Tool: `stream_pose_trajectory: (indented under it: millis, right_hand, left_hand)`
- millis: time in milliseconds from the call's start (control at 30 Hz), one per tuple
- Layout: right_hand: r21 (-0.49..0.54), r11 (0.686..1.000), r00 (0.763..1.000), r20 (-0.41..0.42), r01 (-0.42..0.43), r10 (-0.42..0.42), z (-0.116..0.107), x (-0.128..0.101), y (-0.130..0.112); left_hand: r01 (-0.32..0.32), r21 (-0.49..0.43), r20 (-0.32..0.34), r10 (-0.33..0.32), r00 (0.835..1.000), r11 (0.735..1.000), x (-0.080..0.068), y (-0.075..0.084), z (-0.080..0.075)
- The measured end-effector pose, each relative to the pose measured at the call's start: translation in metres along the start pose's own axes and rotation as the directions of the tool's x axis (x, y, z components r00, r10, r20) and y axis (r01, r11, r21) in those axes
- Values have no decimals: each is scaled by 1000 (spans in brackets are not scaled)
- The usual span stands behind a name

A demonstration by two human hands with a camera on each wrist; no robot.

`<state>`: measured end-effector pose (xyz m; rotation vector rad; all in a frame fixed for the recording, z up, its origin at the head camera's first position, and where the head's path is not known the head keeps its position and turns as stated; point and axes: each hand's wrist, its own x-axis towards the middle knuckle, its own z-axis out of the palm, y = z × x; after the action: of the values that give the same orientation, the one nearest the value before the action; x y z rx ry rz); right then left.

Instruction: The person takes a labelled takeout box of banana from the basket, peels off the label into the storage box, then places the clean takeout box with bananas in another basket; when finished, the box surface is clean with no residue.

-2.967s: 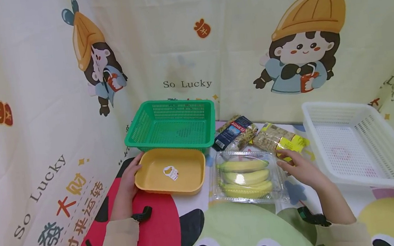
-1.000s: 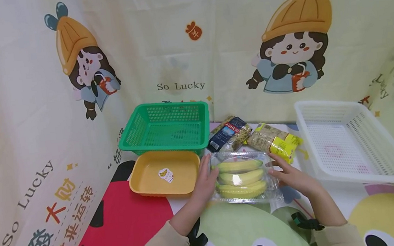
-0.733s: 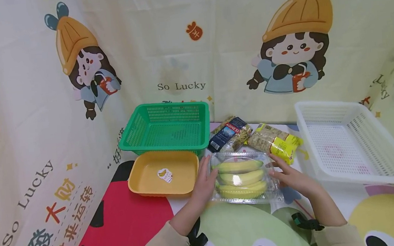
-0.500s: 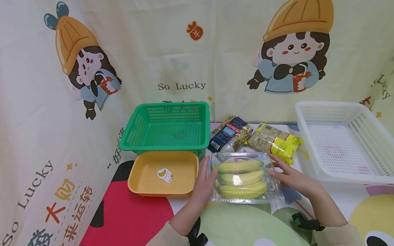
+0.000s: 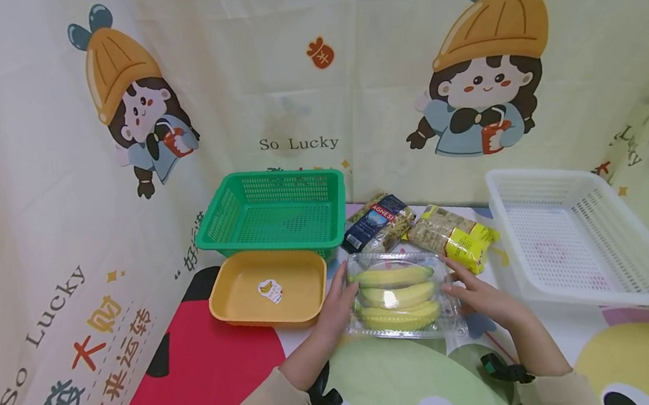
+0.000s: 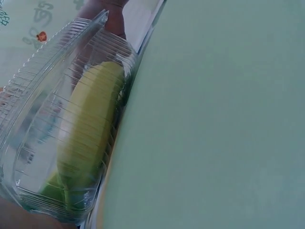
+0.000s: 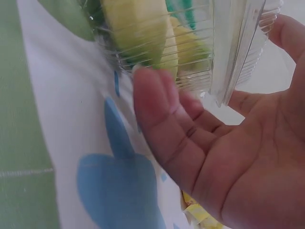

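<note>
In the head view a clear plastic clamshell box (image 5: 453,320) lies on the table with several bananas (image 5: 399,297) inside. My left hand (image 5: 334,306) holds its left side, thumb over the lid. On the other side my right hand (image 5: 489,297) grips the box's right end. The right wrist view shows fingertips (image 7: 151,90) against the ribbed lower wall and the thumb by the rim. A banana (image 6: 90,124) shows through the box wall in the left wrist view, where little of my left hand is seen.
Left of the box stands a yellow basin (image 5: 233,289) with a banana sticker, before a green basket (image 5: 304,237). Behind the box lie an AGNESI pasta bag (image 5: 378,223) and a yellow-labelled bag (image 5: 451,236). A white basket (image 5: 545,240) stands at right.
Since the oldest frame, my left hand has left the yellow basin's rim and moved right onto the box's left side. The basin has shifted slightly left. The box has barely moved.
</note>
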<state>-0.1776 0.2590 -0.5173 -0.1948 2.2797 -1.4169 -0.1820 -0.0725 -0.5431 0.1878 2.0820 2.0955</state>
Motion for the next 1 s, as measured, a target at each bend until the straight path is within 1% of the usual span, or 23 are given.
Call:
stream_pose_trajectory:
  millis: [233,400,500,567,667,733,833,933,1000]
  right_hand:
    - [11,1000,1000,3,26,-27,0,-2,-4]
    - [34,999,999,-9,36,-35,0,-3,-7]
    - [43,997,998,-20,57,-57,-1,-7,-13]
    - [50,996,997,-24,79,-78,-2,-11,-20]
    - [53,992,994,-23,111,-110,-4,-15,-31]
    - [50,992,993,-24,114,-113,-5,-17,-40]
    - [21,993,993,-38,115,-114,-8,-18,-54]
    - [-1,994,992,-52,112,-112,-10,-15,-66]
    - [-10,994,992,-60,108,-108,-9,-12,-73]
  left_hand:
    - [9,-44,16,-8,1000,999,0,1,2]
    - [5,-44,18,-4,1000,999,-3,8,4]
    - [9,-42,21,-8,1000,999,-6,16,5]
    - [7,-20,20,-7,1000,1000,-9,23,4]
    - [-4,-2,29,4,1000,1000,-11,34,1]
    - [-16,7,34,16,999,1000,-12,43,-2]
    - [-33,-3,48,33,998,999,-11,56,-7]
    - [-33,18,46,32,998,999,-6,68,-14]
    - [-28,50,32,26,999,998,-2,75,-19]
